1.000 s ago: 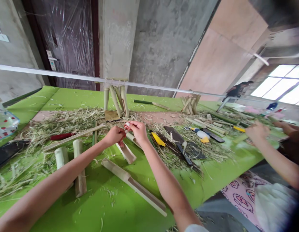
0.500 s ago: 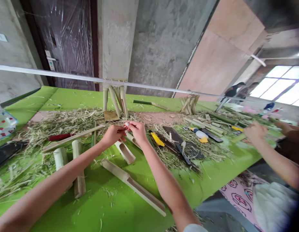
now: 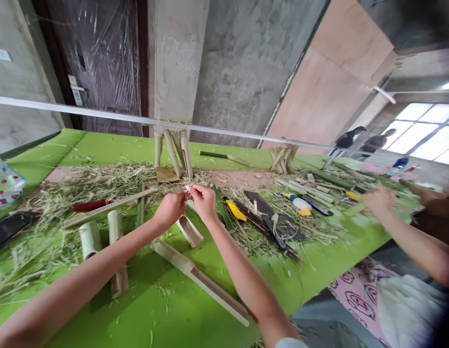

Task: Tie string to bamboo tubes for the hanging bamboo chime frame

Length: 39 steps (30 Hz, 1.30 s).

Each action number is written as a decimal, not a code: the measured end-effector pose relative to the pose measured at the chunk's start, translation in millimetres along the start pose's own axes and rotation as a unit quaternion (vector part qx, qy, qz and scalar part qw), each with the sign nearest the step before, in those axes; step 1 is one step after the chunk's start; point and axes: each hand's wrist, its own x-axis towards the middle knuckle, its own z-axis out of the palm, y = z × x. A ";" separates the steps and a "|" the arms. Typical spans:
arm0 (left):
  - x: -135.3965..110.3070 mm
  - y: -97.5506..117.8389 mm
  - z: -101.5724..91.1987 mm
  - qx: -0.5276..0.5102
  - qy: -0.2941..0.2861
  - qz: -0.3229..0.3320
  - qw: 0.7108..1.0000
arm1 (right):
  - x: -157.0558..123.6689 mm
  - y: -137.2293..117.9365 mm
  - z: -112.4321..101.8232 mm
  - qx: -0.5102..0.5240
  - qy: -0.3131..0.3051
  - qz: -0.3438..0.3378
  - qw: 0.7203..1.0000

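My left hand [image 3: 171,208] and my right hand [image 3: 204,202] meet at the fingertips above the green table, both closed in a pinch. A small white bit shows at the fingertips; what they pinch is too small to name. Just below them a hollowed bamboo tube [image 3: 188,231] lies on the cloth, partly hidden by my hands. Closer to me is a long split bamboo piece [image 3: 210,286] with a notch. Beside my left forearm are a short bamboo tube [image 3: 89,238] and a longer cut bamboo piece [image 3: 119,282].
Bamboo shavings [image 3: 90,186] cover much of the table. Bamboo tubes [image 3: 171,152] hang from a rail [image 3: 126,117] behind. To the right lie a yellow-handled tool [image 3: 235,210], a cleaver [image 3: 261,203] and a white glue bottle [image 3: 299,201]. A co-worker's hand [image 3: 380,199] holds bamboo at far right.
My fingertips stay together, while both hands have turned slightly and the fingers have drawn in closer. The co-worker's hand has shifted a little left with the view.
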 end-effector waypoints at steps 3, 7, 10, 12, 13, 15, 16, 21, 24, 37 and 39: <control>2.1 1.9 -2.6 -0.096 -0.028 -0.031 0.994 | 2.4 -4.6 -2.6 0.026 -0.010 0.029 0.999; 4.5 5.1 -6.2 -0.149 -0.057 -0.087 0.983 | 4.9 -9.9 -7.9 0.055 0.042 0.039 0.997; 4.7 7.0 -9.1 -0.056 -0.028 -0.037 0.997 | 6.8 -9.6 -11.6 0.089 0.093 0.070 0.989; 4.6 8.1 -10.9 0.000 -0.011 0.007 1.000 | 8.2 -8.4 -12.9 0.131 0.097 0.112 0.980; 4.6 8.5 -11.6 0.007 -0.011 0.019 1.000 | 8.9 -7.8 -13.2 0.154 0.094 0.131 0.975; 4.5 8.9 -12.2 -0.006 -0.017 0.030 0.999 | 9.9 -7.2 -13.6 0.197 0.084 0.155 0.964; 4.4 8.8 -12.1 -0.013 -0.021 0.033 0.999 | 10.4 -7.0 -13.8 0.218 0.077 0.163 0.959; 4.2 7.2 -8.8 -0.050 -0.074 0.039 0.995 | 13.2 -3.4 -21.2 0.293 0.016 0.173 0.940; 4.9 7.1 -9.7 -0.152 -0.149 -0.021 0.977 | 17.0 1.8 -32.5 0.311 -0.035 0.179 0.933; 3.6 12.6 -23.7 -0.271 -0.278 -0.064 0.920 | 22.9 11.4 -52.9 0.331 -0.071 0.159 0.927; 3.2 14.3 -22.6 -0.270 -0.264 -0.058 0.924 | 23.4 9.3 -51.1 0.337 -0.041 0.154 0.928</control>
